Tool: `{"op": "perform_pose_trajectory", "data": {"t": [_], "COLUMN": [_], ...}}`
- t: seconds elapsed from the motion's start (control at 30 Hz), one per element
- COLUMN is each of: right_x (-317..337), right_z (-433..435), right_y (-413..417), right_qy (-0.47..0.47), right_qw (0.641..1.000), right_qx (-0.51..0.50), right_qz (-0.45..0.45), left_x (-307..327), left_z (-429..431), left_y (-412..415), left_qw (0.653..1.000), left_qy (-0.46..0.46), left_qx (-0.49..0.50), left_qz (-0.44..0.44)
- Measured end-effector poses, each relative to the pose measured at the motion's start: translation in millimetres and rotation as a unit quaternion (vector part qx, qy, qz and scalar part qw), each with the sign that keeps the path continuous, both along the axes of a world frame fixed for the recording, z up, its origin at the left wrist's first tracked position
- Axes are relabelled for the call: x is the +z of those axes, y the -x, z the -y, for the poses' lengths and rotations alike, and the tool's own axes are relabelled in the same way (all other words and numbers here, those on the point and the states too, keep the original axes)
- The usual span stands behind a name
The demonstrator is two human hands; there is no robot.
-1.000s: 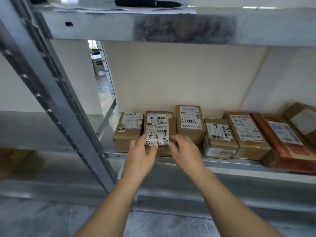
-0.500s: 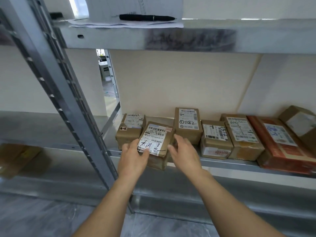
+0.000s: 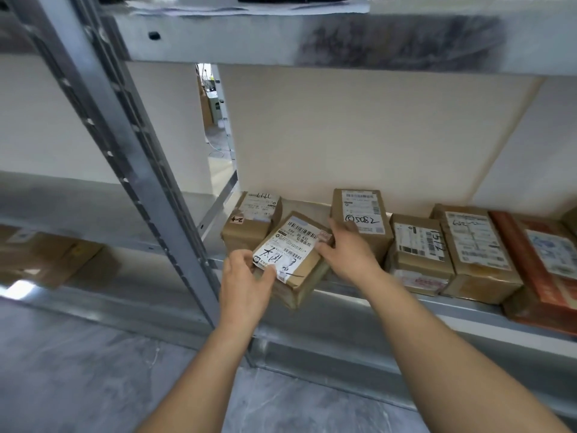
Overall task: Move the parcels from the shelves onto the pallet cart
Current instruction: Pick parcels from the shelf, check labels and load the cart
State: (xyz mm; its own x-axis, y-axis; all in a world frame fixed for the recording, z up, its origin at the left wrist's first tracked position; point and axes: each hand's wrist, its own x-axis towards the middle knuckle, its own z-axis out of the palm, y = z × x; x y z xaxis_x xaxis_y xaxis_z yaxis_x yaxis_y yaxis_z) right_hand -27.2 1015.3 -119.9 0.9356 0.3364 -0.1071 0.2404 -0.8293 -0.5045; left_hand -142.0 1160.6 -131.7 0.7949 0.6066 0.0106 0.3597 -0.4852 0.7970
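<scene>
A small brown parcel (image 3: 296,254) with a white handwritten label is tilted and sticks out past the front edge of the metal shelf (image 3: 390,295). My left hand (image 3: 246,285) grips its near left corner, thumb on the label. My right hand (image 3: 346,251) holds its far right side. More brown parcels stand in a row on the shelf: one at the left (image 3: 253,220), one marked 5082 (image 3: 362,214), another (image 3: 418,248) and a larger one (image 3: 474,251). The pallet cart is out of view.
A red-orange parcel (image 3: 543,264) lies at the shelf's right end. A slanted metal upright (image 3: 131,157) stands just left of my hands. The upper shelf (image 3: 312,39) overhangs, with papers on it. Blurred boxes (image 3: 50,260) sit on the left bay. Grey floor lies below.
The parcel has been pulled out of the row towards me and turned clockwise, now overhanging the shelf edge. Both hands moved with it; my right hand shifted to its far side.
</scene>
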Motion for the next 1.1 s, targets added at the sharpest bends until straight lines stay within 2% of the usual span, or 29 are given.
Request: {"op": "perform_pose_trajectory", "data": {"t": [0.2, 0.37, 0.47, 0.6, 0.73, 0.93, 1.1], "right_x": [3, -2, -2, -1, -7, -15, -13], "right_z": [-1, 3, 5, 7, 16, 23, 31], "right_y": [13, 31, 42, 54, 73, 106, 133], "right_qy": [0.013, -0.113, -0.149, -0.163, -0.200, -0.247, -0.246], "right_qw": [1.000, 0.990, 0.982, 0.981, 0.973, 0.966, 0.968], "right_qx": [0.006, -0.035, -0.028, -0.009, -0.001, -0.002, -0.045], "right_qz": [-0.003, -0.083, -0.110, -0.109, -0.114, -0.069, -0.031], "left_x": [-7, -16, -20, -24, -18, -10, -8], "left_z": [3, 0, -2, -6, -10, -16, -18], "left_y": [7, 9, 11, 20, 33, 55, 63], "left_qw": [0.997, 0.994, 0.994, 0.987, 0.981, 0.976, 0.964], "left_qy": [0.067, 0.074, 0.072, 0.100, 0.082, 0.077, 0.078], "left_qx": [-0.042, -0.079, -0.083, -0.123, -0.173, -0.203, -0.252], "left_qz": [-0.015, -0.017, -0.015, -0.031, -0.006, 0.009, 0.008]}}
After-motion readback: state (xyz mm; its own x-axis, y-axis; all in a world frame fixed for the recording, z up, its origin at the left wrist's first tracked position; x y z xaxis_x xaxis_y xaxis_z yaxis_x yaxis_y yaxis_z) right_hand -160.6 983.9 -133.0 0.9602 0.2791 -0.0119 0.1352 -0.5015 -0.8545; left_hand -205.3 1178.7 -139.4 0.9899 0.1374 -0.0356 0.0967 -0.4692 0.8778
